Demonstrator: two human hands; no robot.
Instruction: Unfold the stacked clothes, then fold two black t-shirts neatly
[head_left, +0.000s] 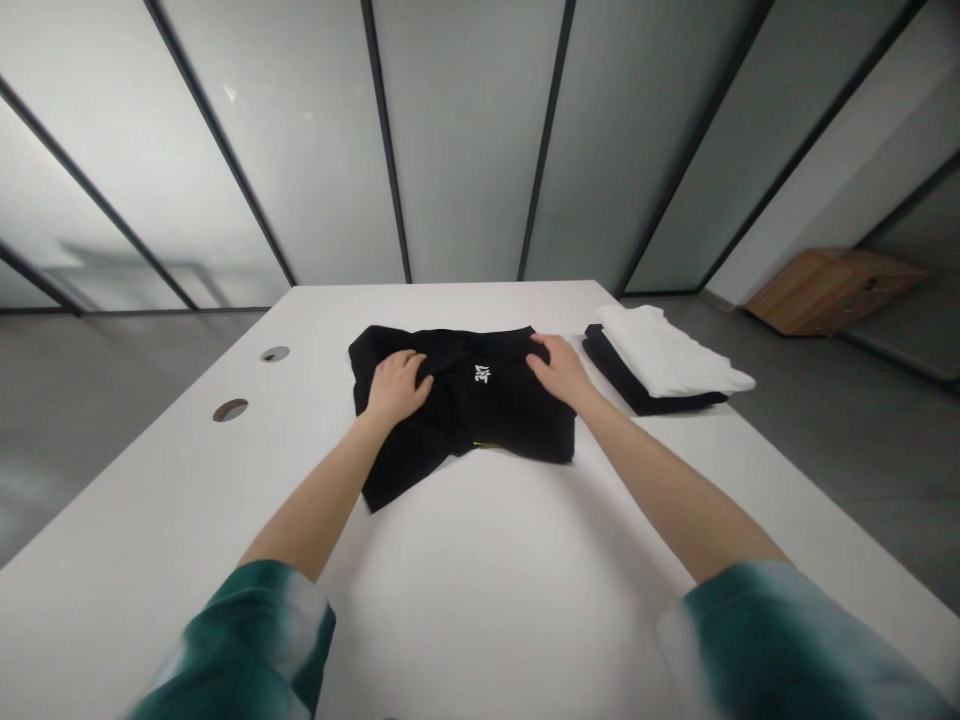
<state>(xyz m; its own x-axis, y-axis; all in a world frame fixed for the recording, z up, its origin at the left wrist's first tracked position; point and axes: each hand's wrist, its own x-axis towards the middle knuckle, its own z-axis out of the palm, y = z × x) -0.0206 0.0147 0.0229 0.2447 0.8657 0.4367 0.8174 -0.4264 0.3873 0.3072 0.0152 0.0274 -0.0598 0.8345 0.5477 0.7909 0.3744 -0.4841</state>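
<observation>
So the soft black fabric garment with white lettering [525, 415] is lying rumpled on the white tabletop [480, 600], just left of the folded white cloth [660, 350] on its folded black cloth [619, 375]. Left hand [397, 388] has a loose, parted grip resting on the fabric, while the right hand [562, 372] is at the far right corner, can't tell if it's pinching any. I'd anchor lightly with the left and ease that corner outward, since soft fabric probably bunches when dragged.

Garment [499, 410] on table [480, 580], clothes stack [667, 355] right, partition [465, 150] behind
</observation>
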